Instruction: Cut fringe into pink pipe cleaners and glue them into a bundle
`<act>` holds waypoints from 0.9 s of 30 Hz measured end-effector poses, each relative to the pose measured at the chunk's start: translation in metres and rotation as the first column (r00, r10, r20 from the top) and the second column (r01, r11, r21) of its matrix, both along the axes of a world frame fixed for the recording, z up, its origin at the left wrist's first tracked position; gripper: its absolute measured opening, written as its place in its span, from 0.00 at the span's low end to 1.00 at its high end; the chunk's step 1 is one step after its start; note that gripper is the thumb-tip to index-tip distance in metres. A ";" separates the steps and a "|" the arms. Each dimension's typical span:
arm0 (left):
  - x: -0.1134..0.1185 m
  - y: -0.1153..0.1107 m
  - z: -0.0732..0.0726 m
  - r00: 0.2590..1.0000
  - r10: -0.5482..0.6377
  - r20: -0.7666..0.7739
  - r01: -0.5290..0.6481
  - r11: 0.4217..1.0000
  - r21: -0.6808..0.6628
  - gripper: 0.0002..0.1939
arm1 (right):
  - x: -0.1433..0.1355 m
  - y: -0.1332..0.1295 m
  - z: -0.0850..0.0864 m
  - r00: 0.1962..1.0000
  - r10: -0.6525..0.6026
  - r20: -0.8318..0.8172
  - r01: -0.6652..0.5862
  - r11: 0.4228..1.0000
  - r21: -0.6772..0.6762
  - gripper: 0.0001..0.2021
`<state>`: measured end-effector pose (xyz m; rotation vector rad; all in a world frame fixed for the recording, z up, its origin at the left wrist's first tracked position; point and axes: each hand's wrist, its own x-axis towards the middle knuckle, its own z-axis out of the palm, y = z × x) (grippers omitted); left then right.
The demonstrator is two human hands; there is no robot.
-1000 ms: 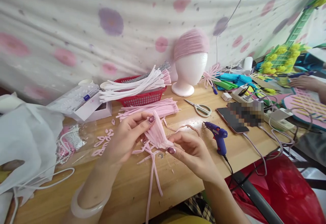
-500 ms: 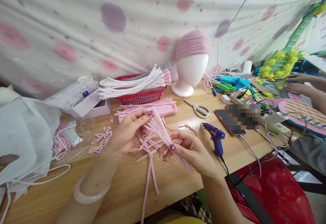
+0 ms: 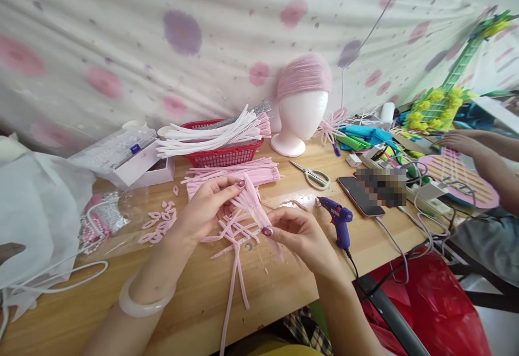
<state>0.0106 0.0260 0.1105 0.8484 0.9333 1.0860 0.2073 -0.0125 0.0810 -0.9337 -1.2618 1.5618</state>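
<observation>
A flat strip of pink pipe cleaners [image 3: 250, 200] stretches between my two hands above the table. My left hand [image 3: 206, 205] pinches its upper end between thumb and fingers. My right hand [image 3: 298, 234] grips it lower down, thumb on top, and the tail below that hand is blurred. Under the strip lie loose crossed pink pipe cleaners [image 3: 234, 232], two of them running toward the table's near edge. Left of my left hand are several small pink loops [image 3: 160, 223]. Behind the hands rests a pile of pink pipe cleaners [image 3: 263, 171].
A red basket [image 3: 227, 157] holds white and pink pipe cleaners. Nearby stand a foam head [image 3: 302, 118] with a pink covering, scissors [image 3: 312, 176], a blue glue gun [image 3: 339, 221] and a phone [image 3: 360, 196]. Another person's hand [image 3: 458, 142] is over a pink striped piece [image 3: 482, 191] at right.
My right hand has shifted slightly along the pink strip, while my left hand keeps its pinch. The other person's hands moved down onto the striped piece. The view has shifted slightly.
</observation>
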 end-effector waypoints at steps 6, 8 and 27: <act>0.001 -0.001 0.002 0.998 0.028 -0.062 -0.027 1.000 0.010 0.14 | 0.001 0.001 -0.003 0.991 -0.089 0.103 0.083 0.995 0.059 0.08; 0.002 -0.001 0.001 0.999 0.023 -0.037 -0.022 1.000 0.022 0.14 | 0.000 0.002 -0.004 0.992 -0.108 0.058 0.107 0.994 0.012 0.10; 0.024 -0.018 -0.008 0.957 0.123 -0.264 -0.002 0.908 0.418 0.07 | -0.020 0.012 0.009 0.981 -0.153 -0.122 0.145 0.987 -0.071 0.15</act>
